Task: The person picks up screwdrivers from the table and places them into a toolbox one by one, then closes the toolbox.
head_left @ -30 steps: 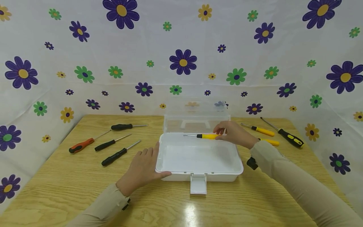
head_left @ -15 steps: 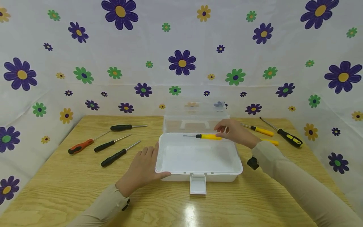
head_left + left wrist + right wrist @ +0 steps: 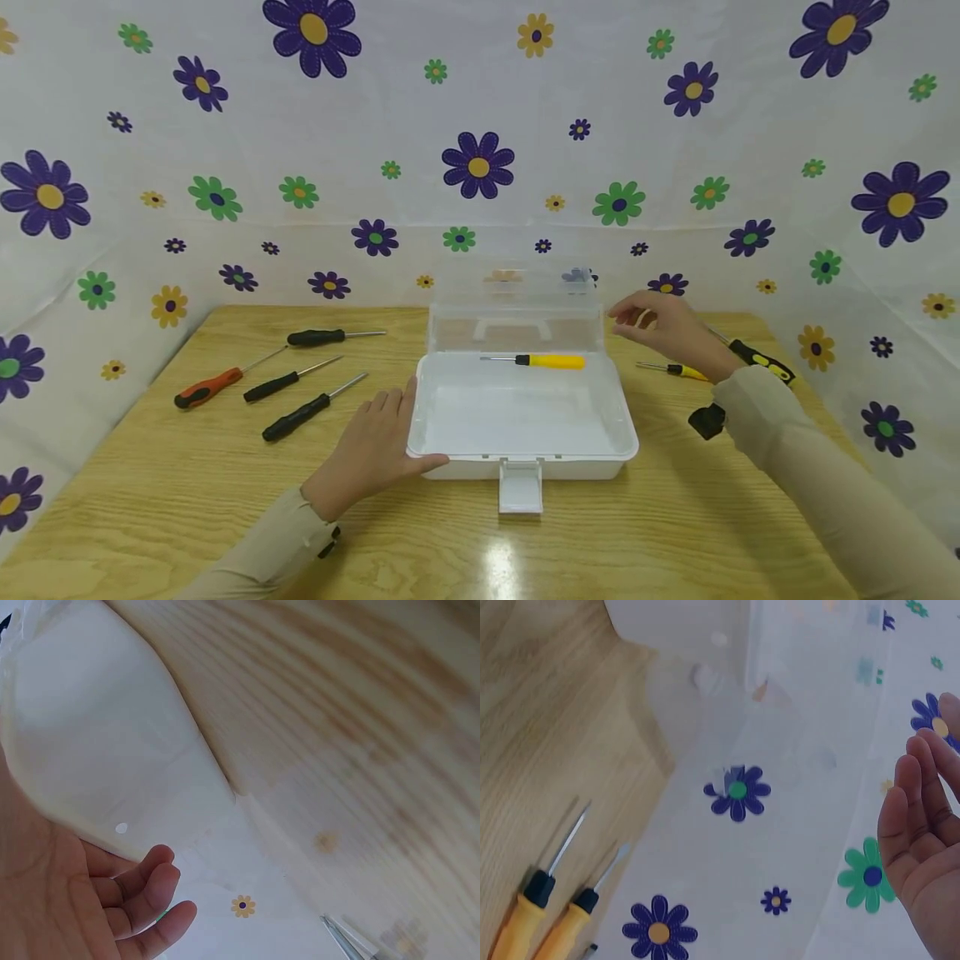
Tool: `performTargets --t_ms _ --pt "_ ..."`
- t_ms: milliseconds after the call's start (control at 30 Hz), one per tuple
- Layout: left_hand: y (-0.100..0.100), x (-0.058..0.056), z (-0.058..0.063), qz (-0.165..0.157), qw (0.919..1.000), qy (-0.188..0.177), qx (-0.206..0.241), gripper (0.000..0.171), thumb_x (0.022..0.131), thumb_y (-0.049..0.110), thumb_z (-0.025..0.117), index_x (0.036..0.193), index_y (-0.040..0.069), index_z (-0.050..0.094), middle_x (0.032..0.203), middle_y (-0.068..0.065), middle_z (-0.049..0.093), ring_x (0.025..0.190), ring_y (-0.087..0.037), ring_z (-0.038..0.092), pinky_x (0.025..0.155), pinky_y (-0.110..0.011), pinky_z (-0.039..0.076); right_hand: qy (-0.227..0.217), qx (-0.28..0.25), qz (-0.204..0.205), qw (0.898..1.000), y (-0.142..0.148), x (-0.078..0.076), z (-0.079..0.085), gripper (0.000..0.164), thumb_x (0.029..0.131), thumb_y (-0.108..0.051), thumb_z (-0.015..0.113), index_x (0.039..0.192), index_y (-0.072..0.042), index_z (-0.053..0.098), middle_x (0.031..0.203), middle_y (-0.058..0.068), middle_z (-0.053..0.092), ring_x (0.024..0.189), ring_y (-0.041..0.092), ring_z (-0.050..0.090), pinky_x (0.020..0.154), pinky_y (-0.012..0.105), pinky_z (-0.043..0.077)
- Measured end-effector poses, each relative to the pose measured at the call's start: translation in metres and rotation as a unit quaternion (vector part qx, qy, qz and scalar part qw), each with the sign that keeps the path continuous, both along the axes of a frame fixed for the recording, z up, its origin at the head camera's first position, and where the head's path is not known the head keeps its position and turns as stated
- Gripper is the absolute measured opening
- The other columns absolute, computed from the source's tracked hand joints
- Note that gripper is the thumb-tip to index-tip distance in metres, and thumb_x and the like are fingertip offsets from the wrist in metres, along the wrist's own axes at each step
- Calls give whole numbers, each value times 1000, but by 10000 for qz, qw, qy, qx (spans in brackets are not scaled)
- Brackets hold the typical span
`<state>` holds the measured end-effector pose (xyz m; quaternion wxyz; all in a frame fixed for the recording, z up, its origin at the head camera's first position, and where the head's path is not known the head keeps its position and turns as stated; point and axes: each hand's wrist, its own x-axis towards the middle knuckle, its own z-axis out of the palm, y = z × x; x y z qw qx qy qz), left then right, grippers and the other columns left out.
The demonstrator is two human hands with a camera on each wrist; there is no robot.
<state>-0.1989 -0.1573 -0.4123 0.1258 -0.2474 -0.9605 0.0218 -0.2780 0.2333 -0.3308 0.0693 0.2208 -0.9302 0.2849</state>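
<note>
Toolbox (image 3: pixel 521 468) is steadied by spread left hand (image 3: pixel 367 450); right hand (image 3: pixel 667 329) empty, loosely bent. Yellow-handled screwdriver (image 3: pixel 677 370) is set right of toolbox, closer to right hand, shaft pointing left, handle part-hidden.

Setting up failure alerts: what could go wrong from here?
The yellow screwdriver in the box lies along the back, near the lid; it might roll or obstruct closing.
The right hand, raised beside the lid's right edge, could bump it.
The left hand overlaps the white box's near left corner; a closing lid might pinch it.
</note>
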Motion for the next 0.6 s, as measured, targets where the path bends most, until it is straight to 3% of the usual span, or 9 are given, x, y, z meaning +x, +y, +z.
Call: performTargets --t_ms 200,367,600 --pt "-1 0 1 12 9999 -73 77 111 73 78 52 139 -11 35 110 -20 60 97 -30 59 77 -39 51 85 94 -31 9999 19 3 6 23 88 -13 65 108 -2 65 93 10 64 85 20 56 76 27 50" --pt "-1 0 2 20 9999 -110 129 110 73 76 53 139 -10 35 110 -20 60 97 -30 59 78 -39 51 67 72 -190 9998 33 5 7 23 87 -11 66 108 -1 65 91 10 65 83 18 55 73 18 47" --pt "-1 1 0 10 9996 -165 215 110 73 74 55 140 -11 33 111 -22 60 98 -31 59 79 -41 51 -237 77 -376 9990 51 8 3 27 89 -18 64 110 -1 66 95 11 64 86 19 54 74 19 47"
